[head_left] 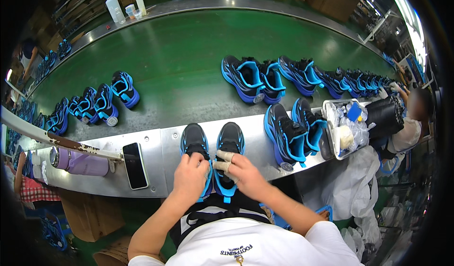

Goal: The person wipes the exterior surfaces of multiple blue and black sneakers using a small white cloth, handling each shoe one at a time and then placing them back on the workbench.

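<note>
Left hand [192,177] and right hand [241,170], slightly apart, each on one of two black-and-blue shoes [231,134]; whether they grip cannot be told.
Green surface [175,53] beyond; metal ledge [164,152] beneath the shoes; purple bottle [90,164], left; phone [135,166]; pale finger covers [225,156], right hand.

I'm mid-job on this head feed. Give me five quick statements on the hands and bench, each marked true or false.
1. The left hand is at the left shoe of the near pair, the right hand at the right shoe. True.
2. The right hand's fingers are all uncovered. False: pale coverings wrap some of them.
3. The phone has a dark screen. True.
4. The phone lies on the green surface. False: it lies on the metal ledge.
5. The white tray is to the right of both hands. True.
</note>
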`<state>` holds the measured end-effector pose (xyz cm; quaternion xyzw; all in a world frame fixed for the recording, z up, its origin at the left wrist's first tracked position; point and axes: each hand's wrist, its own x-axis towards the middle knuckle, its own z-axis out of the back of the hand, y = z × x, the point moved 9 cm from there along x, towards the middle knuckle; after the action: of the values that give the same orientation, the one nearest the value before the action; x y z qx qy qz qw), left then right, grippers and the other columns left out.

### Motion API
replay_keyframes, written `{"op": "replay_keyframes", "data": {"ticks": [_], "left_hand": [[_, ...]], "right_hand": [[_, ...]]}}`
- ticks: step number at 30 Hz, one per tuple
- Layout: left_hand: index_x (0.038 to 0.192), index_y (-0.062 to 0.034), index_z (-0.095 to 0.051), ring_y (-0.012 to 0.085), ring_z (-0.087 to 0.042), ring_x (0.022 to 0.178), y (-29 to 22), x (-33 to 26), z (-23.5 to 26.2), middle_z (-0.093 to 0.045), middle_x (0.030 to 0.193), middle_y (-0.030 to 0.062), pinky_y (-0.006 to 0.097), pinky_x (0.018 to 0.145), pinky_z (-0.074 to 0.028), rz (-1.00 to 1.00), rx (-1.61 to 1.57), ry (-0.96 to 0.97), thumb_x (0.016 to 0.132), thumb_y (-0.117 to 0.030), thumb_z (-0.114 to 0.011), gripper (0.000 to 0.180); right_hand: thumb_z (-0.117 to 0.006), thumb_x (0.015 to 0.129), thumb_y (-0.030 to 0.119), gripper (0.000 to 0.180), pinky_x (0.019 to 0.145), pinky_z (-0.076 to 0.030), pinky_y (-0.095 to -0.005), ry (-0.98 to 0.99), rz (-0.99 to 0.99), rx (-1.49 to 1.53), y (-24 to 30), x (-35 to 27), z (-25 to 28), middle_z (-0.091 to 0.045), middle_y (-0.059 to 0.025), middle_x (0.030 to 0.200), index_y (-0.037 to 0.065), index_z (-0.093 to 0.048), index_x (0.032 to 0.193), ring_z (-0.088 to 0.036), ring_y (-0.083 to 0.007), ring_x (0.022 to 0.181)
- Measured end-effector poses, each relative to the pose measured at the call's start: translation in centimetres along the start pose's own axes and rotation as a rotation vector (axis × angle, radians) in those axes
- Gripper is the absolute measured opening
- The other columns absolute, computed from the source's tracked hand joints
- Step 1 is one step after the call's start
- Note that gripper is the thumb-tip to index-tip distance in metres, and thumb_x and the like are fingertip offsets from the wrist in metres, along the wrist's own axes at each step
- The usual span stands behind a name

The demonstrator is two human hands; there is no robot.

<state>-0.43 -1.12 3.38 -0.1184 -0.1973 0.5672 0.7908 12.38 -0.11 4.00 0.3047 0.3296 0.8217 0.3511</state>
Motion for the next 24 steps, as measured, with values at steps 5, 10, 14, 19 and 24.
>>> {"op": "replay_keyframes", "data": {"ticks": [5,10,14,19,24], "left_hand": [[0.101,-0.0043,-0.065,0.0249,-0.052,0.073,2.8,-0.4,0.4,-0.056,0.092,0.0094,0.034,0.068,-0.046,0.269,-0.346,-0.161,0.068,0.006,-0.061,0.035],[0.103,-0.0038,-0.065,0.0157,-0.046,0.066,3.9,0.1,-0.5,-0.052,0.085,0.0050,0.028,0.061,-0.041,0.313,-0.589,0.028,0.068,0.008,-0.062,0.037],[0.105,-0.0026,-0.065,0.0139,-0.045,0.066,4.8,0.3,0.1,-0.053,0.086,0.0047,0.026,0.062,-0.040,0.423,-0.633,-0.121,0.069,0.009,-0.060,0.038],[0.115,-0.0027,-0.061,0.0114,-0.045,0.069,4.9,1.0,-1.5,-0.057,0.089,0.0028,0.024,0.065,-0.042,0.311,-0.670,0.022,0.073,0.007,-0.064,0.043],[0.119,-0.0041,-0.061,0.0101,-0.047,0.072,4.6,1.5,-2.0,-0.064,0.096,0.0032,0.024,0.068,-0.042,0.354,-0.476,-0.045,0.072,0.007,-0.065,0.048]], "right_hand": [[-0.063,0.088,0.003,0.039,0.100,-0.045,-0.0353,0.248,-0.138,0.237,-2.7,0.3,1.0,-0.057,-0.0145,0.130,0.011,-0.061,0.126,-0.057,-0.0317,0.115],[-0.070,0.081,0.010,0.032,0.083,-0.048,-0.0370,0.138,-0.181,-0.278,-3.1,0.4,0.6,-0.062,-0.0108,0.103,0.007,-0.064,0.112,-0.057,-0.0327,0.093],[-0.070,0.083,0.011,0.035,0.084,-0.045,-0.0418,-0.025,-0.054,-0.005,-2.2,2.0,2.9,-0.060,-0.0125,0.100,0.007,-0.062,0.116,-0.054,-0.0350,0.096],[-0.071,0.084,0.013,0.041,0.083,-0.045,-0.0381,0.181,-0.109,-0.054,-4.2,1.8,1.3,-0.060,-0.0113,0.101,0.011,-0.062,0.123,-0.054,-0.0317,0.097],[-0.072,0.083,0.014,0.031,0.077,-0.047,-0.0369,0.169,-0.129,0.202,-5.1,2.2,1.5,-0.059,-0.0090,0.091,0.009,-0.066,0.113,-0.056,-0.0287,0.089]]}}
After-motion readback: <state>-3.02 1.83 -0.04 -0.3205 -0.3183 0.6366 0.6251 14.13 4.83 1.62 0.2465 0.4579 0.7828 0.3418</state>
